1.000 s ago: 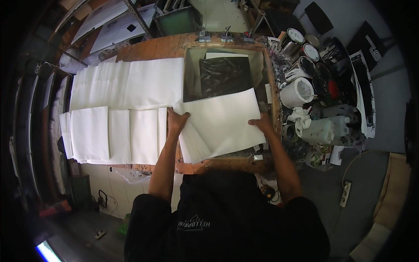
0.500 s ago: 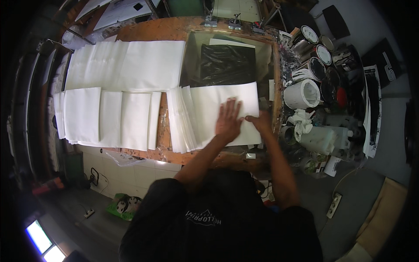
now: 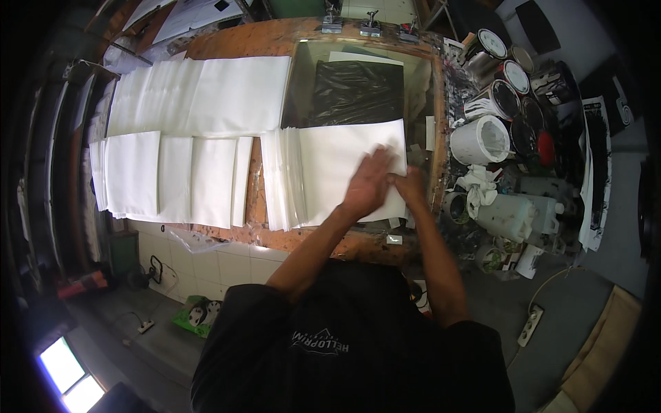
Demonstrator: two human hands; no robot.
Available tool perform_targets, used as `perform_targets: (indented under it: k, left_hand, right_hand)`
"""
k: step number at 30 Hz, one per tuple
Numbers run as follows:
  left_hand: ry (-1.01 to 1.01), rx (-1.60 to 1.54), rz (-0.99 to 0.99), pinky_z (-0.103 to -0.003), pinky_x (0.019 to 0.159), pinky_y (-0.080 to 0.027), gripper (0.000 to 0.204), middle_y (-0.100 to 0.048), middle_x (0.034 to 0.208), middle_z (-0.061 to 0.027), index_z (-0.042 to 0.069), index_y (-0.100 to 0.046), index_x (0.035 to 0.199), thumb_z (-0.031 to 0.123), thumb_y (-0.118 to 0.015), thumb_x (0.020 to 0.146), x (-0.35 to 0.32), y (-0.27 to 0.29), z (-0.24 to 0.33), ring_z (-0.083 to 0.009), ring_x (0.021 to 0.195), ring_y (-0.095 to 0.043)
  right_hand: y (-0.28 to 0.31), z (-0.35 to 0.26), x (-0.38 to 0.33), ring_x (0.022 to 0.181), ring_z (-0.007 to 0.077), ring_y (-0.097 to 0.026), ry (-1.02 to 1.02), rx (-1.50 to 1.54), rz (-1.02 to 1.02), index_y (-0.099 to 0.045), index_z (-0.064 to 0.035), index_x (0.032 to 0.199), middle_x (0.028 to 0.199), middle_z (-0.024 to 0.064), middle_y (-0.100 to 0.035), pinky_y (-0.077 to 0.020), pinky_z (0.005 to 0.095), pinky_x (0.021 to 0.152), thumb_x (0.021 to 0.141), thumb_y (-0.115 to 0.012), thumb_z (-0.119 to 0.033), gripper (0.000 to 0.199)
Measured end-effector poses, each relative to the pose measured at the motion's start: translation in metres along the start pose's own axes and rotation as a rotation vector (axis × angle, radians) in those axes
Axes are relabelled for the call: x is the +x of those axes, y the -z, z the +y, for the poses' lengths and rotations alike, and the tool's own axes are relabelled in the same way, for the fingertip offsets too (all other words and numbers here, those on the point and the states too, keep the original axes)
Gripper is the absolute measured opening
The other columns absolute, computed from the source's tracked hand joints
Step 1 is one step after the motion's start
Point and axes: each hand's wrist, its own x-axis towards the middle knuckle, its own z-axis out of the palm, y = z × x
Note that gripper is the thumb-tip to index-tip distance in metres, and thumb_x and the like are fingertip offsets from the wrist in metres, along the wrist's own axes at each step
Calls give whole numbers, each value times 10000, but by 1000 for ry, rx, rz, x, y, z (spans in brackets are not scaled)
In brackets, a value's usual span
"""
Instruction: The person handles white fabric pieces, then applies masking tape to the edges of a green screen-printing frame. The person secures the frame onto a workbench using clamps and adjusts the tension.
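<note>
A white sheet [image 3: 344, 155] with a fabric-like look lies flat at the near right of the wooden table, over a glass panel [image 3: 418, 103]. Blurred by motion, my left hand [image 3: 372, 182] is over the sheet's right half, its fingers stretched out. My right hand [image 3: 411, 186] is closed at the sheet's right edge, the thumb on top and the other fingers mostly hidden. Beside the sheet's left side is a fanned pile of white sheets [image 3: 282, 179]. Beyond it, black plastic [image 3: 358, 93] covers part of the glass.
More white sheets lie fanned at the far left [image 3: 237, 93] and near left [image 3: 175, 175] of the wooden table [image 3: 251, 38]. Metal clamps [image 3: 370, 26] stand along its back edge. Paint cans [image 3: 497, 100], a white bucket [image 3: 480, 140] and jerrycans [image 3: 506, 217] crowd the right side.
My left hand has slid a little right over the sheet and tilted toward my right hand. My right hand stays at the sheet's edge. The whole view has shifted slightly.
</note>
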Motion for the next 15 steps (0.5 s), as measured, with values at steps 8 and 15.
perform_targets:
  k: [8,15]
  left_hand:
    - [314,335,404,-561,1246,-182,645,-282,1572,-369,-137,-271,1519,258,-479,1054,-24,54,-112,-499,1499,-233]
    - [205,147,14,-556,1255,-141,623,-285,1618,-270,-62,-309,1543,303,-456,1060,-10,-11,-20,-427,1524,-234]
  right_hand:
    - [-1,-9,-12,849,332,-743,-4,0,17,-748,38,1006,927,232,-753,-565,426,791,753,-797,-232,373]
    - [-10,-10,-20,754,253,-724,-20,47,93,-741,53,990,870,187,-755,-563,381,723,743,-795,-150,324]
